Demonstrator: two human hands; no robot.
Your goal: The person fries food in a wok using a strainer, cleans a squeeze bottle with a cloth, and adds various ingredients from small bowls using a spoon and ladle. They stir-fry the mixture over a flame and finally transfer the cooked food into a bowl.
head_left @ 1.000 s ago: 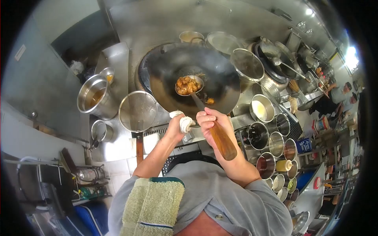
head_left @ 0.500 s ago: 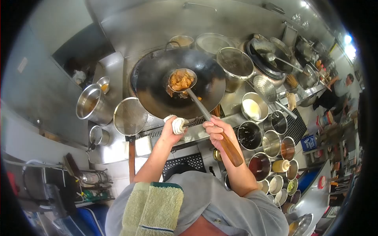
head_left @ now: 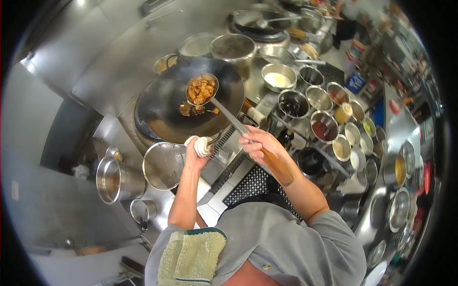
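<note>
over a steel cooking range, seen from above through a wide, curved lens, a person in a grey shirt (head_left: 286,238) stands at a large dark wok (head_left: 160,107). the left hand (head_left: 194,153) is clenched round a white cloth (head_left: 201,144) wrapped on the wok's near handle, at the rim closest to the person. the right hand (head_left: 260,143) is closed round the wooden handle (head_left: 275,167) of a long ladle (head_left: 229,120), with the fingers curled over the top end where wood meets the metal shaft. the shaft slants up and to the left from that hand. the ladle's bowl sits over the middle of the wok and appears lifted off its floor. it is heaped with glossy orange-brown chunks of food (head_left: 201,90). a smaller, darker clump of food (head_left: 192,110) lies in the wok just below the bowl.

just left of the left hand, beside the wok's rim, a round mesh strainer (head_left: 164,166) rests on the counter. further left stands a tall steel pot (head_left: 112,180) with liquid in it, and near that a small steel cup (head_left: 142,209). to the right of the wok, beyond the right arm, is a cluster of round steel seasoning tubs (head_left: 324,126) with dark, red, white and yellow contents. behind the wok sits another wide steel pot (head_left: 232,47). a pale green towel (head_left: 191,255) is draped over the person's left shoulder.
</note>
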